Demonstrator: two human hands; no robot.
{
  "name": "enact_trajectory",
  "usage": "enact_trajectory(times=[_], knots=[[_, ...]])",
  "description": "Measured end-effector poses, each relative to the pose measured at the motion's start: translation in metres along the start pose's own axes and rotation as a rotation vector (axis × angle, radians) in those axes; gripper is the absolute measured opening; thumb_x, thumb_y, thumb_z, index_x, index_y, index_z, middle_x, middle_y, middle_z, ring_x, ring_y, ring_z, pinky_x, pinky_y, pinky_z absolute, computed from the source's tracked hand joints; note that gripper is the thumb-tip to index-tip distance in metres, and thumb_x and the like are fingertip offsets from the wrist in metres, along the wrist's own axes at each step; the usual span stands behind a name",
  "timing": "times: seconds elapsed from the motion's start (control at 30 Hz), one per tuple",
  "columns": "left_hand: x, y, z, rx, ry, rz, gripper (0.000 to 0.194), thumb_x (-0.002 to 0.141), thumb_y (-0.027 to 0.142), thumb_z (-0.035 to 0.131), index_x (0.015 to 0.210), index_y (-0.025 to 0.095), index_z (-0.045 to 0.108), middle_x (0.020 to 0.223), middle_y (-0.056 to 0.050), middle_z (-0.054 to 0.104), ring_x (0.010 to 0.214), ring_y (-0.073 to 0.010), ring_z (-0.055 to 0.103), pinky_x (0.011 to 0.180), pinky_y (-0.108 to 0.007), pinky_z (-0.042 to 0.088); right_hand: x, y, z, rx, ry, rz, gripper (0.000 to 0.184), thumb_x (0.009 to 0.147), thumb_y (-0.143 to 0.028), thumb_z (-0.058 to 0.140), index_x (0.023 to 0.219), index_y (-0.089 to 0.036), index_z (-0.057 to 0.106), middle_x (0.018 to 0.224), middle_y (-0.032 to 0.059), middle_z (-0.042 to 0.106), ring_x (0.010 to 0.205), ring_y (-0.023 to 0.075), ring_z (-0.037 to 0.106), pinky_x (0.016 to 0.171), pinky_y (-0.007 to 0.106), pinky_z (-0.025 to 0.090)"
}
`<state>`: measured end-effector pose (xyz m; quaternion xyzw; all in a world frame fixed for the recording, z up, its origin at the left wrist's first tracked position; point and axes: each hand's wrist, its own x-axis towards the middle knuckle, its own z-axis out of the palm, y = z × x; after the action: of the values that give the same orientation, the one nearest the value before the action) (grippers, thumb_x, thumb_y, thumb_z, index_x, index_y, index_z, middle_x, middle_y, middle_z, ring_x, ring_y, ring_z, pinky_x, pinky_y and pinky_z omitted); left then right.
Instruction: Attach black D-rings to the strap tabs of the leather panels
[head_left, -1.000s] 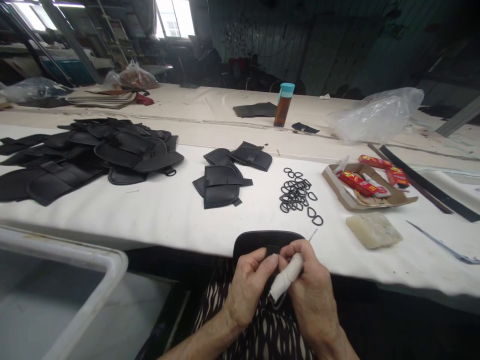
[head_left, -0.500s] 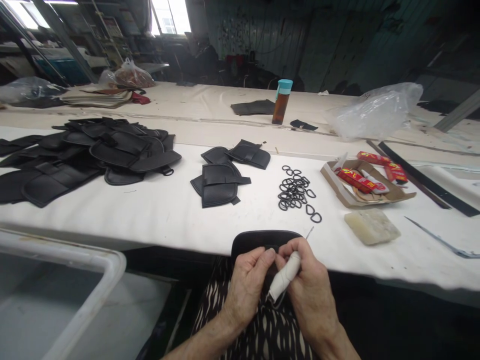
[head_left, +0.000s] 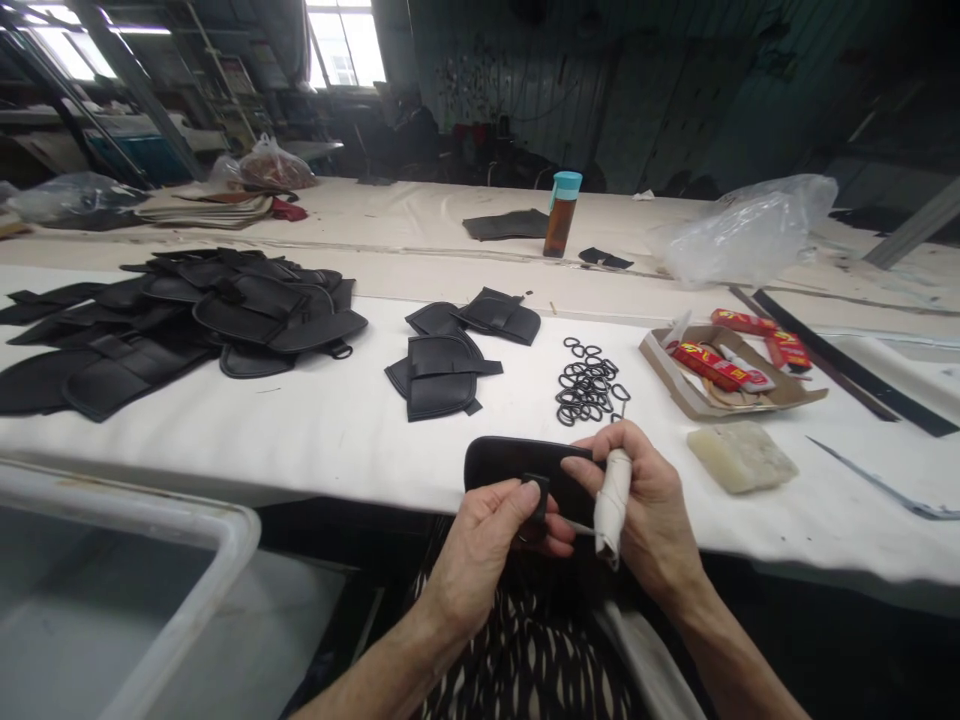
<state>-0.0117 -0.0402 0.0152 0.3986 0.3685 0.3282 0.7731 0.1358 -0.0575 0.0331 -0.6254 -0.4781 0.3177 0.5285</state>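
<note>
My left hand [head_left: 484, 545] is closed, its thumb and fingers pinching a small black tab on a black leather piece [head_left: 499, 458]. That piece is tilted up at the table's front edge, above my lap. My right hand [head_left: 652, 500] is closed round the white wrapped handle of an awl [head_left: 613, 500], whose thin metal shaft points up toward the table. The right thumb and fingertips are beside the right end of the leather piece. A thin pale line runs from the handle's lower end toward my left fingertips. Just beyond lie several black D-rings [head_left: 587, 385] in a loose heap.
Black leather pieces [head_left: 262, 300] are heaped at left, with several more [head_left: 442, 375] mid-table. To the right are a cardboard tray [head_left: 697, 400] with red boxes, a wax-like block [head_left: 742, 457] and scissors [head_left: 870, 480]. A bottle [head_left: 562, 215] stands behind; a white bin [head_left: 225, 520] is lower left.
My hands have moved apart, the right one going up and to the right with the awl. The handle now stands more upright. More of the leather piece and its tab shows.
</note>
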Motion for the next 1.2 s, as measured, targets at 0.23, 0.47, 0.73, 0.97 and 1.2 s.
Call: enact_trajectory(times=[0.23,0.47,0.73,0.97,1.2], knots=[[0.006,0.002,0.001,0.003,0.082,0.018,0.025,0.084,0.038,0.053,0.080,0.013,0.060,0.071,-0.005,0.067,0.065,-0.0151,0.063,0.070,-0.029,0.050,0.013,0.006,0.005,0.017,-0.060,0.017,0.020,0.076,-0.029,0.060,0.071,-0.022,0.041,0.069,-0.0048,0.055,0.052,0.0091,0.042,0.048,0.021,0.035],[0.008,0.004,0.000,0.037,0.126,0.023,0.026,0.083,0.038,0.055,0.082,0.013,0.062,0.074,-0.006,0.068,0.066,-0.0158,0.063,0.069,-0.030,0.051,0.018,0.006,0.003,0.031,-0.115,0.028,0.020,0.075,-0.029,0.059,0.072,-0.022,0.041,0.071,-0.0036,0.056,0.057,0.0112,0.045,0.050,0.022,0.035],[0.010,0.006,-0.003,0.069,0.162,-0.002,0.029,0.079,0.039,0.060,0.077,0.012,0.067,0.077,-0.009,0.070,0.074,-0.0175,0.062,0.071,-0.028,0.048,0.017,0.009,0.000,0.004,-0.143,-0.021,0.019,0.077,-0.025,0.059,0.072,-0.022,0.041,0.078,-0.0032,0.058,0.065,0.0116,0.048,0.058,0.023,0.036],[0.009,0.007,-0.003,0.020,0.150,-0.026,0.028,0.077,0.040,0.061,0.071,0.013,0.065,0.072,-0.008,0.070,0.067,-0.0172,0.064,0.070,-0.030,0.048,0.015,0.008,0.001,0.032,-0.155,-0.015,0.019,0.077,-0.027,0.059,0.073,-0.022,0.041,0.076,-0.0029,0.057,0.064,0.0119,0.048,0.054,0.024,0.035],[0.009,0.013,-0.003,0.023,0.128,-0.063,0.029,0.076,0.040,0.062,0.071,0.012,0.065,0.068,-0.008,0.069,0.063,-0.0173,0.064,0.067,-0.030,0.049,0.015,0.007,0.000,-0.003,-0.178,-0.037,0.018,0.077,-0.028,0.059,0.072,-0.022,0.043,0.071,-0.0043,0.056,0.060,0.0110,0.046,0.054,0.023,0.034]])
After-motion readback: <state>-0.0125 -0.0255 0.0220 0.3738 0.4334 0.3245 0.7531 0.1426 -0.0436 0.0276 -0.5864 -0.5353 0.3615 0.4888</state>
